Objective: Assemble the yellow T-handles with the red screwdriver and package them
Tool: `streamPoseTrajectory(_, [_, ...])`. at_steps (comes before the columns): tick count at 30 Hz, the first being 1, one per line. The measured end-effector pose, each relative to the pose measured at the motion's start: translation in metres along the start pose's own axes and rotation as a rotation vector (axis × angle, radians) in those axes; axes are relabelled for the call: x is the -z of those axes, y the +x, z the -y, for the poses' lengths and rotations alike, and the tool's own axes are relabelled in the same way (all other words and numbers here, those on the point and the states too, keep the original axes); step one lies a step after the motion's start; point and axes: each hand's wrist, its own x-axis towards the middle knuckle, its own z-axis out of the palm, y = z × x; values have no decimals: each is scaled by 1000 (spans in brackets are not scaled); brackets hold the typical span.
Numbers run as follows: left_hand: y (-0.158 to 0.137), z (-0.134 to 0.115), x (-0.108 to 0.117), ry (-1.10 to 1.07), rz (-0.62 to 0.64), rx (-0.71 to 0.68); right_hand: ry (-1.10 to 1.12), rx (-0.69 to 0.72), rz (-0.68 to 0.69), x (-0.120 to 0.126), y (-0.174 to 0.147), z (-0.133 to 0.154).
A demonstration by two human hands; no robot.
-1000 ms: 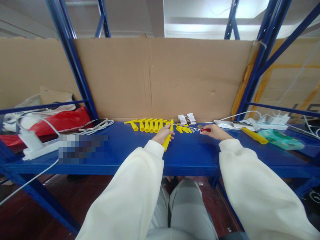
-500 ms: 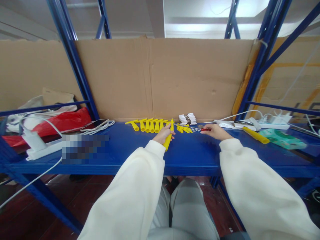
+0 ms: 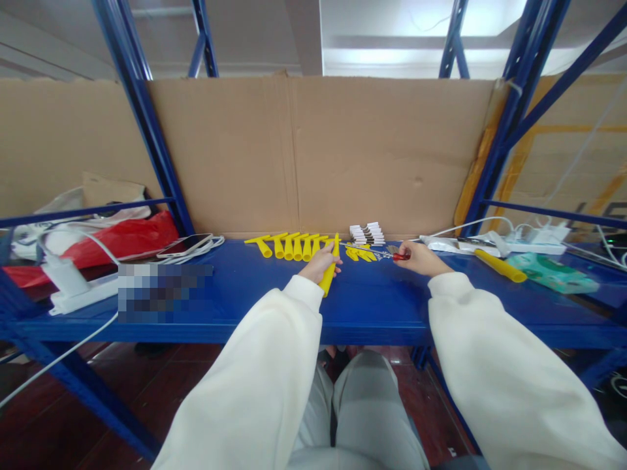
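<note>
My left hand [image 3: 320,262] is closed around a yellow tapered plastic tube [image 3: 328,279], which stands tilted over the blue shelf with its wide end toward me. In my right hand [image 3: 422,259] is a screwdriver with a red handle [image 3: 401,257]. Its thin shaft points left toward the tube's upper part; whether the tip touches is too small to tell. Small yellow pieces [image 3: 361,253] lie between my hands, with tiny metal bits [image 3: 384,255] beside them. A row of similar yellow parts [image 3: 294,248] lies to the left of my left hand.
White and dark small parts [image 3: 367,234] are lined up by the cardboard wall [image 3: 382,150]. Another yellow tube [image 3: 500,266] and a green packet [image 3: 553,273] lie right. Power strips [image 3: 88,294] with cables, a phone [image 3: 185,245] and a red bag [image 3: 122,241] are left. Blue posts [image 3: 151,130] frame the shelf.
My right hand has turned on the screwdriver, and more of its red handle shows. My left hand and the yellow tube have stayed in place.
</note>
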Motion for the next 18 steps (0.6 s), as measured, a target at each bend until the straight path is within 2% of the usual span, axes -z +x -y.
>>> streamPoseTrajectory(5, [-2, -1, 0, 8, -9, 2, 2, 22, 44, 3, 0, 2])
streamPoseTrajectory(12, [-1, -1, 0, -2, -19, 1, 207, 52, 155, -3, 0, 0])
streamPoseTrajectory(18, [-2, -3, -1, 26, -3, 5, 192, -39, 59, -12, 3, -8])
